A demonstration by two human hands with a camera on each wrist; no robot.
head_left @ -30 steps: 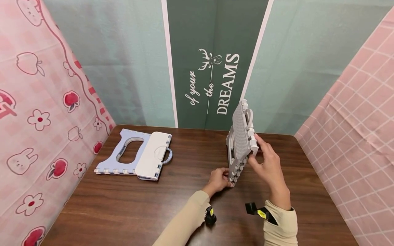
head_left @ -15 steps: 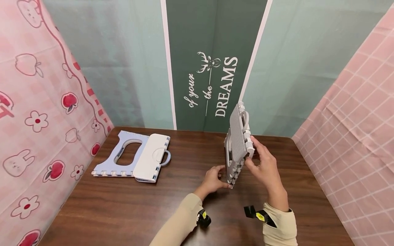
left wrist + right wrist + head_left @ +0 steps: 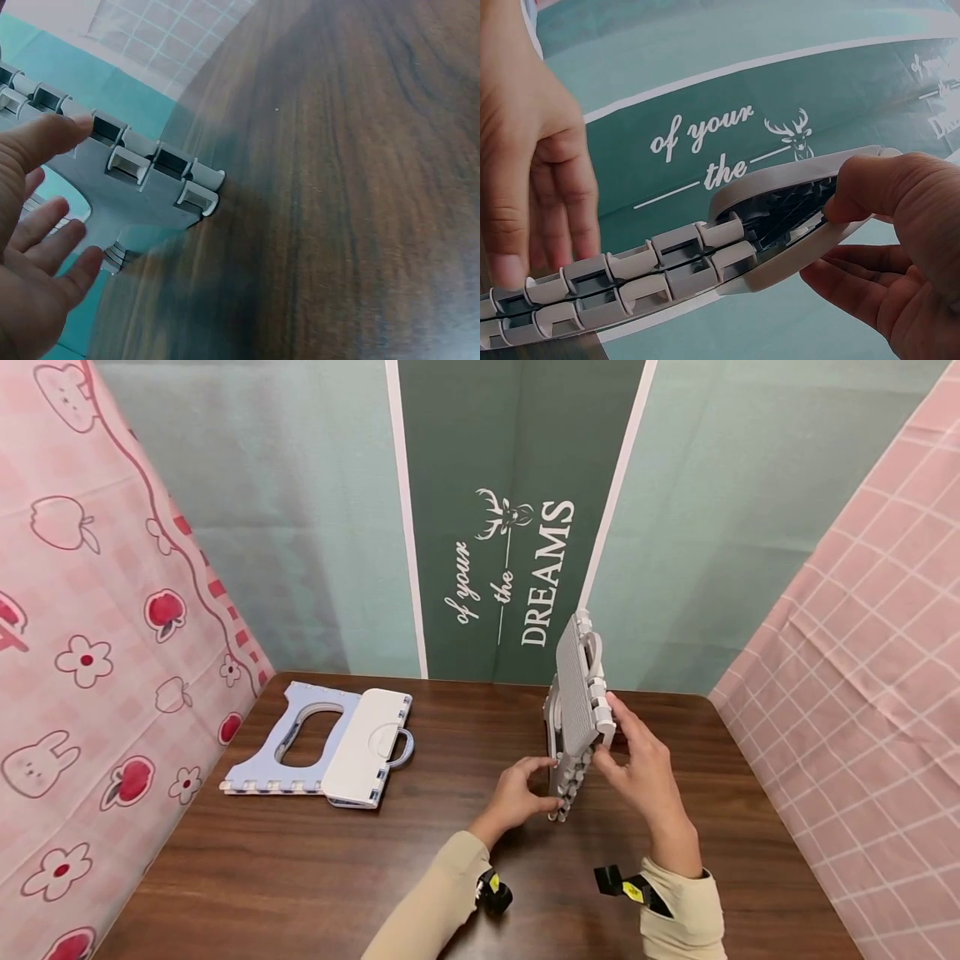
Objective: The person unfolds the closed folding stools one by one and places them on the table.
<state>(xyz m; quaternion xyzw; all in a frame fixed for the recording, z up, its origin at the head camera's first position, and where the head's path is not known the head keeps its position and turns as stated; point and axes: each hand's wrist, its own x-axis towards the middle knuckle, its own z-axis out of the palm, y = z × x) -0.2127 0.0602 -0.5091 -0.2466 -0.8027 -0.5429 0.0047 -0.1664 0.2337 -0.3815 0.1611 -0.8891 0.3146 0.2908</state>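
A grey folding step stool, folded nearly flat, stands upright at the right of the table, its ribbed top uppermost and facing left. My right hand grips the near end of that top. In the right wrist view its thumb reaches into the gap between the two top halves, with the other fingers underneath. Low on the near side, my left hand is spread at the hinged leg edge. Its thumb touches the hinges while the other fingers stay loose beside the leg panel. A carry handle loops from the top.
A blue and white folding stool lies folded flat at the left of the brown wooden table. Green cloth hangs behind the table. Pink patterned cloths stand at both sides.
My left hand has shifted up along the leg edge, its fingers coming off the lower corner and spreading. My right hand keeps its grip. The grey stool stays upright, tilted little differently.
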